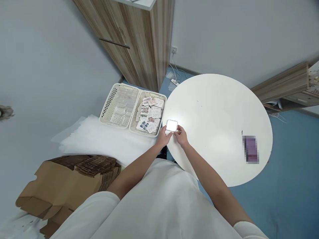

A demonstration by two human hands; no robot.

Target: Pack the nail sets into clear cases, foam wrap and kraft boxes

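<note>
Between my two hands is a small flat box (pixel 171 125) with rounded corners, a clear-looking rim and a bright white face. It is at the left edge of the round white table (pixel 224 109). My left hand (pixel 163 137) grips its lower left corner, thumb toward the near edge. On the lower right corner, the fingers of my right hand (pixel 181 135) are closed. Glare hides any detail on the white face. Just left of my hands, a white basket (pixel 131 129) holds several printed cards (pixel 149 114) with coloured nail-shaped pieces on some.
Beside it, another white basket (pixel 106 101) contains clear plastic boxes (pixel 122 106). White translucent sheets (pixel 99 139) and flattened brown cardboard boxes (pixel 67 186) lie at left. A blurred purple object (pixel 251 149) rests on the table's right. A wooden cabinet (pixel 139 43) stands behind the baskets.
</note>
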